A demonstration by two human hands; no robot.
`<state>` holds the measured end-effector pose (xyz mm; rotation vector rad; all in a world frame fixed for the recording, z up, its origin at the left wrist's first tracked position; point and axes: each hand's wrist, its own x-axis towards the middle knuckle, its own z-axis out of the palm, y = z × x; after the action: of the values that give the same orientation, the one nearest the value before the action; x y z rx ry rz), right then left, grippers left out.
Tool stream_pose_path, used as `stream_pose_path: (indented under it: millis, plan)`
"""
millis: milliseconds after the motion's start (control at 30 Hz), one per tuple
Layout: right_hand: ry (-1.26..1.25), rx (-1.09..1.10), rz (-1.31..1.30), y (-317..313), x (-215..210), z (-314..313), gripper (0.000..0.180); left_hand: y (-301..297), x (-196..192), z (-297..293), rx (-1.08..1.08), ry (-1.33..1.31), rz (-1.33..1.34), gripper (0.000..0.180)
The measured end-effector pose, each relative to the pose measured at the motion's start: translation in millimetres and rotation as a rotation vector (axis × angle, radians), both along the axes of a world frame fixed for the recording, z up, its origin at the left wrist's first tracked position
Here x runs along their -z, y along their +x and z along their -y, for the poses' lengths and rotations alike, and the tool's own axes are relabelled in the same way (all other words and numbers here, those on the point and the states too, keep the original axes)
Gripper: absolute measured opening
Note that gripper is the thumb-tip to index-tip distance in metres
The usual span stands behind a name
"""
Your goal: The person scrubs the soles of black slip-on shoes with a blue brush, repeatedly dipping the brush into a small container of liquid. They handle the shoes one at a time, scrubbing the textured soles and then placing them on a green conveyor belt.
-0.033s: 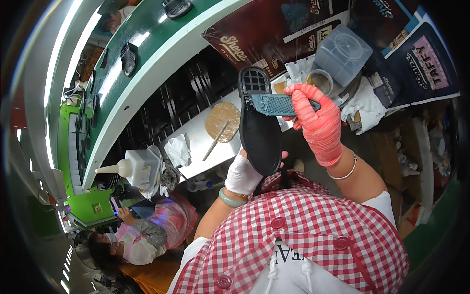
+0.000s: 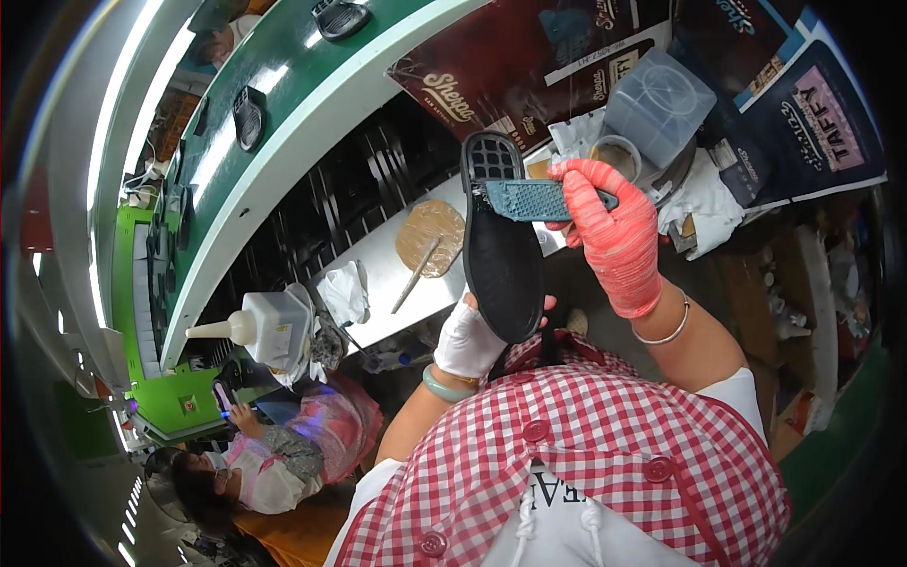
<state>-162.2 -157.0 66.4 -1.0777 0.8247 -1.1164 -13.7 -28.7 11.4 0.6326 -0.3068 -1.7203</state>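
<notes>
Indoors, a green conveyor belt [image 2: 210, 165] runs beyond a white tabletop [image 2: 436, 292]. Held up beside that, a black shoe sole [image 2: 505, 269] seems light, flexible, best taken by its edges; the white-gloved left hand [image 2: 471, 340] clasps its near end, while the pink-gloved right hand [image 2: 614, 227] pinches a blue brush [image 2: 534, 200] over it.

Black sole [image 2: 505, 274]: shifted slightly toward 6 o'clock. Blue brush [image 2: 529, 200]: shifted slightly toward 12 o'clock, nearer the sole's gridded end [image 2: 493, 159].
</notes>
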Motion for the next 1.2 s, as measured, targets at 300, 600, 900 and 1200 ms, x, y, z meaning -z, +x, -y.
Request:
stream_pose_path:
  millis: [300, 600, 900, 1200]
  plan:
    - [-0.028, -0.029, -0.020, -8.3, -10.6, 25.4, 0.018, 3.5, 5.6, -3.8, 0.101, -0.024, 0.014, 0.073]
    - [0.163, -0.174, -0.036, -17.1, -11.4, -8.4, 0.019, 3.1, 1.4, 5.6, 0.055, -0.001, 0.012, 0.071]
    - [0.206, -0.237, -0.137, -15.3, -11.9, -20.5, 0.019, 4.3, 8.9, 19.0, 0.014, 0.010, -0.007, 0.072]
    - [0.230, -0.360, -0.220, -15.7, -13.2, -24.2, 0.018, 5.4, 3.6, 25.9, -0.115, 0.201, -0.081, 0.062]
